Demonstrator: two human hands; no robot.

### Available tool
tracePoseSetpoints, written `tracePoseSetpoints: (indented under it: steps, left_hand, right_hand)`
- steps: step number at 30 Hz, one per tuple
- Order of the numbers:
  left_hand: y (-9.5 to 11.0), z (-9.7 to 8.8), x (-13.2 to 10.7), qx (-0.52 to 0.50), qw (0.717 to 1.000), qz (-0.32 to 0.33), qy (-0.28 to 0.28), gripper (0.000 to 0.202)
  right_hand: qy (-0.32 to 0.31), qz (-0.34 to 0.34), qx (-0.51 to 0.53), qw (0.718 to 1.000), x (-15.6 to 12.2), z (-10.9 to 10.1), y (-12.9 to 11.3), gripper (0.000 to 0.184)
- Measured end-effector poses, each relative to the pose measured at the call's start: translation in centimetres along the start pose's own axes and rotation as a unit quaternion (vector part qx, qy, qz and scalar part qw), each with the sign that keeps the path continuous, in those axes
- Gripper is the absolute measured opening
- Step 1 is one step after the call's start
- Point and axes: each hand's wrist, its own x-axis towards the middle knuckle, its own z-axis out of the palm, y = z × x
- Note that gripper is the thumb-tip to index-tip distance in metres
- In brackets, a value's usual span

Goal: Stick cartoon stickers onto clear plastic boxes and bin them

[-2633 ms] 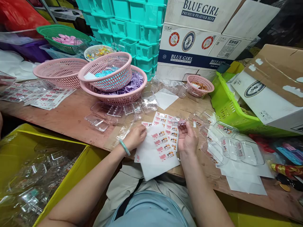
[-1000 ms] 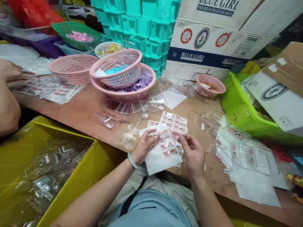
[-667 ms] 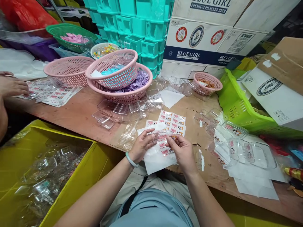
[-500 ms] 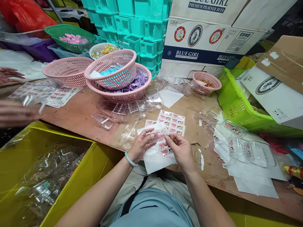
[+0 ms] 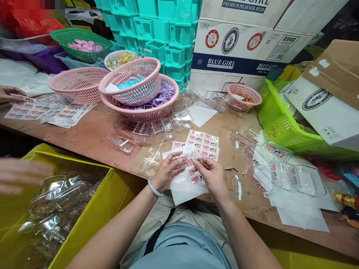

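Between my two hands is a small clear plastic box (image 5: 185,160) with a pink and cat-print sticker (image 5: 201,160) on it. My left hand (image 5: 167,172) wraps its fingers and thumb around the left end. At the right end, my right hand (image 5: 212,173) pinches the box by the sticker with thumb and forefinger. Sheets of matching stickers (image 5: 204,140) lie under and behind the box, along with white backing paper (image 5: 186,190). To the right, several clear boxes with stickers (image 5: 280,175) are spread over more white paper.
Pink baskets (image 5: 134,114) of purple and blue parts stand at the back left, with empty clear boxes (image 5: 146,130) before them. A lime crate (image 5: 280,116) borders the right. A yellow bin (image 5: 117,190) of clear boxes sits lower left, near a co-worker's blurred hand (image 5: 22,175).
My hands and the box stay almost in place. At the left, a co-worker's near hand has moved down over the yellow bin, and a clear box has gone from it. Sticker sheets there have shifted left.
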Motion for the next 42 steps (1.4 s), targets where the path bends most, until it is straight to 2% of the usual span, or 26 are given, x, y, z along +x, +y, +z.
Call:
tracePoseSetpoints:
  steps: [15, 23, 25, 26, 30, 32, 34, 36, 38, 40, 42]
  left_hand:
    - [0.1, 0.1, 0.0, -0.004, 1.000, -0.002, 0.004, 0.044]
    - [-0.3, 0.5, -0.3, 0.043, 0.999, 0.026, 0.006, 0.052]
    - [-0.5, 0.8, -0.3, 0.061, 0.997, 0.039, 0.007, 0.054]
    - [-0.6, 0.9, -0.2, 0.067, 0.997, 0.046, 0.007, 0.054]
    - [-0.8, 1.0, 0.0, 0.079, 0.995, 0.053, 0.018, 0.055]
    - [-0.8, 1.0, 0.1, 0.086, 0.995, 0.052, 0.026, 0.056]
    - [-0.7, 1.0, 0.1, 0.091, 0.994, 0.055, 0.036, 0.057]
    - [-0.6, 1.1, 0.0, 0.098, 0.992, 0.061, 0.046, 0.058]
    - [-0.3, 1.4, -0.2, 0.113, 0.990, 0.072, 0.044, 0.058]
    - [0.0, 2.0, -0.5, 0.129, 0.988, 0.083, 0.021, 0.058]
    - [0.3, 2.7, -0.6, 0.144, 0.986, 0.085, -0.012, 0.058]
  right_hand:
    - [0.004, 0.005, -0.006, 1.000, 0.0, 0.2, 0.1, 0.036]
    - [0.032, -0.045, -0.094, 0.994, -0.1, 0.5, 0.5, 0.034]
    - [0.061, -0.093, -0.171, 0.979, -0.1, 0.5, 0.7, 0.034]
    - [0.082, -0.132, -0.222, 0.963, -0.2, 0.6, 0.9, 0.034]
    - [0.142, -0.285, -0.398, 0.860, -0.2, 0.7, 2.0, 0.028]
    - [0.140, -0.315, -0.415, 0.842, 0.1, 0.6, 2.8, 0.025]
    - [0.157, -0.313, -0.384, 0.854, 0.5, 0.2, 3.4, 0.020]
    - [0.217, -0.273, -0.310, 0.884, 1.0, -0.4, 3.6, 0.018]
    - [0.267, -0.218, -0.208, 0.915, 1.3, -1.0, 3.4, 0.038]
    - [0.239, -0.180, -0.126, 0.946, 1.3, -1.5, 2.9, 0.065]
    - [0.154, -0.156, -0.081, 0.972, 0.9, -2.0, 2.4, 0.072]
